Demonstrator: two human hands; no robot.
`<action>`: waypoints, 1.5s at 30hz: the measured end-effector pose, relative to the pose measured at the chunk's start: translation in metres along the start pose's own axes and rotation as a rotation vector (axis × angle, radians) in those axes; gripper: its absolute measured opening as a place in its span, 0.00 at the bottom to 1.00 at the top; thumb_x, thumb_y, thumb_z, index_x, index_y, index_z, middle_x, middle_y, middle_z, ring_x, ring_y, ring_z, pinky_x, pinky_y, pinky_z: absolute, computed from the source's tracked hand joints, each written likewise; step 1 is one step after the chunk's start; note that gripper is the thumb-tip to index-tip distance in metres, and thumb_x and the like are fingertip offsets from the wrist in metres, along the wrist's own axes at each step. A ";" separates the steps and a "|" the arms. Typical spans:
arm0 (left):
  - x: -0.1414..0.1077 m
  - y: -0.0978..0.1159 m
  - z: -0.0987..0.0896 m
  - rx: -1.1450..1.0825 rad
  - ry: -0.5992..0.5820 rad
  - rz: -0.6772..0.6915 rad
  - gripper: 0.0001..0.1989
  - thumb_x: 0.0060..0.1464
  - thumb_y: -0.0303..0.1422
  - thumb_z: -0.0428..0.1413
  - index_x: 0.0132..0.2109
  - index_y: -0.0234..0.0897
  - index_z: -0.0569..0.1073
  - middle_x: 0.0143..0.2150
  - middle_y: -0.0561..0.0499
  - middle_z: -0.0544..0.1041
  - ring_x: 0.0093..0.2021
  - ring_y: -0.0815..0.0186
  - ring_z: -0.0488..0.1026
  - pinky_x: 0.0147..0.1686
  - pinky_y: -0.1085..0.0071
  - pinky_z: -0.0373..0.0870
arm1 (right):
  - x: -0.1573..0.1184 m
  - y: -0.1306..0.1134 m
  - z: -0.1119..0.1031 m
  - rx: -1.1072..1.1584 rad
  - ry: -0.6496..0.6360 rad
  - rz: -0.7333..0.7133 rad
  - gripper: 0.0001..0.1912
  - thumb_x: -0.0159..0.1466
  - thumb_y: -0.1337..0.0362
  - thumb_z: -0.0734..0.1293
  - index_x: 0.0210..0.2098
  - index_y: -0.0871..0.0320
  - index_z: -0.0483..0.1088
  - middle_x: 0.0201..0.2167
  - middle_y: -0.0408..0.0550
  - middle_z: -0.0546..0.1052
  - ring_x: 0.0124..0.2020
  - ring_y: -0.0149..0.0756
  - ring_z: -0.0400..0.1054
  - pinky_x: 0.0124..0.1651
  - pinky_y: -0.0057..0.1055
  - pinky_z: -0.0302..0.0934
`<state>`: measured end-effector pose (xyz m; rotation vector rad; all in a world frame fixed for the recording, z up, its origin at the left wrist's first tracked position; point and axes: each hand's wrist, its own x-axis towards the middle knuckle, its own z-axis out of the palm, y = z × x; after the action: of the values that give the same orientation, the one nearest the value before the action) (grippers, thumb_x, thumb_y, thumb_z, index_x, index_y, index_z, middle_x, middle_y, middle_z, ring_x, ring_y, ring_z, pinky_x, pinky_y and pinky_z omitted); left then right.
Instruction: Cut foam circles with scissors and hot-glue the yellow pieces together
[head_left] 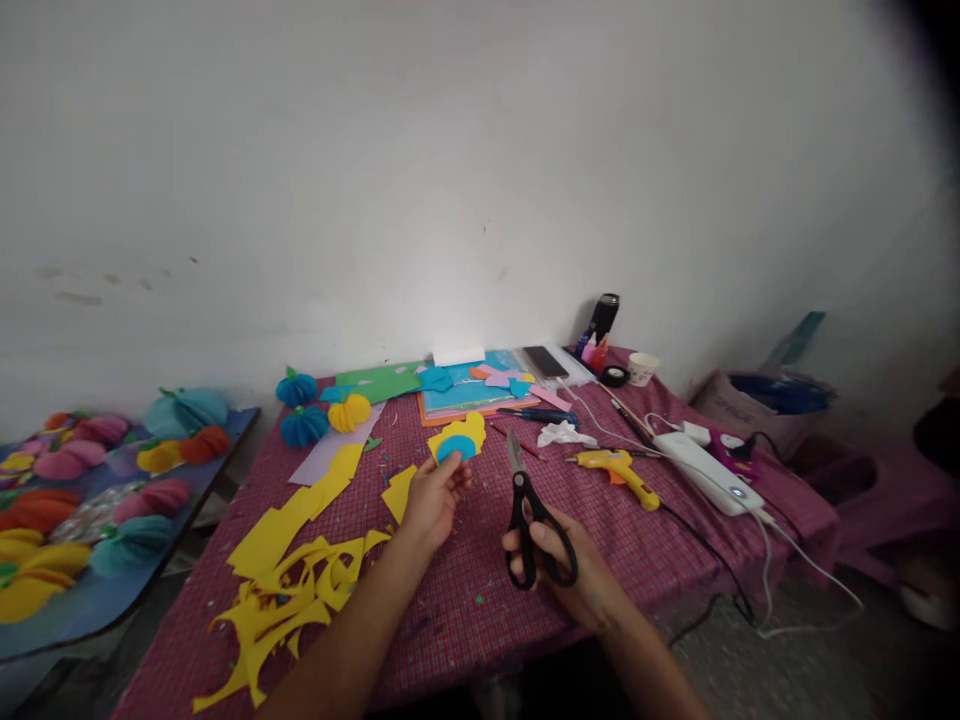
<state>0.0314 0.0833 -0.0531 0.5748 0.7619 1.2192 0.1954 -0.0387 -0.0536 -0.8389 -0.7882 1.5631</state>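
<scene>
My left hand (pixel 439 492) pinches a round blue disc (pixel 456 447) together with a yellow piece (pixel 474 428) behind it, above the table. Black-handled scissors (pixel 519 480) are in my right hand (pixel 566 560), with fingers through the handle loops and the blades pointing up and away. The blades are a short way to the right of the disc, not touching it. Yellow rectangular pieces (pixel 400 490) lie just left of my left hand. Curved yellow offcuts (pixel 300 590) spread beside my left forearm.
The checked tablecloth (pixel 480 640) carries a yellow glue gun (pixel 619 474), a white power bank (pixel 709 470) with cables, a phone (pixel 546 362), a cutter knife (pixel 544 415) and a paper cup (pixel 643 368). Colourful pumpkin shapes (pixel 150 500) fill a blue table at left. A wall stands behind.
</scene>
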 end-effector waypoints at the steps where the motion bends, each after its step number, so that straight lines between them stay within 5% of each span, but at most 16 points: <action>1: 0.000 0.001 0.000 -0.006 0.001 -0.004 0.18 0.40 0.35 0.71 0.37 0.34 0.74 0.31 0.52 0.78 0.30 0.70 0.75 0.32 0.73 0.72 | 0.000 0.002 0.003 -0.006 0.005 0.001 0.16 0.61 0.56 0.73 0.43 0.58 0.68 0.34 0.51 0.80 0.27 0.36 0.74 0.25 0.27 0.60; 16: -0.002 0.010 0.003 -0.097 -0.004 0.137 0.18 0.44 0.34 0.69 0.41 0.33 0.74 0.34 0.48 0.80 0.33 0.66 0.78 0.34 0.70 0.72 | 0.015 0.016 0.026 0.075 -0.037 -0.070 0.19 0.55 0.62 0.76 0.45 0.57 0.73 0.38 0.49 0.77 0.38 0.39 0.71 0.43 0.35 0.64; 23: -0.004 0.011 0.008 -0.113 0.039 0.168 0.18 0.41 0.33 0.70 0.39 0.33 0.75 0.33 0.48 0.80 0.32 0.67 0.78 0.35 0.71 0.73 | 0.016 0.039 0.039 -0.046 0.119 -0.057 0.14 0.59 0.56 0.74 0.39 0.58 0.73 0.29 0.45 0.74 0.27 0.34 0.67 0.31 0.31 0.65; 29: -0.003 0.008 0.009 -0.101 0.072 0.192 0.18 0.41 0.33 0.70 0.39 0.32 0.76 0.33 0.48 0.80 0.32 0.67 0.78 0.35 0.70 0.73 | 0.016 0.047 0.038 -0.037 0.125 -0.109 0.19 0.60 0.55 0.74 0.46 0.58 0.72 0.31 0.46 0.75 0.28 0.33 0.68 0.33 0.30 0.65; 45: -0.002 0.003 0.008 -0.052 0.075 0.179 0.19 0.40 0.35 0.70 0.39 0.31 0.75 0.34 0.47 0.80 0.32 0.66 0.77 0.36 0.70 0.72 | 0.016 0.045 0.031 -0.101 0.095 -0.130 0.17 0.63 0.57 0.71 0.47 0.59 0.71 0.31 0.46 0.73 0.29 0.33 0.67 0.33 0.31 0.64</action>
<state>0.0352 0.0824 -0.0455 0.5657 0.7513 1.4284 0.1438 -0.0304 -0.0774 -0.9101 -0.8410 1.3682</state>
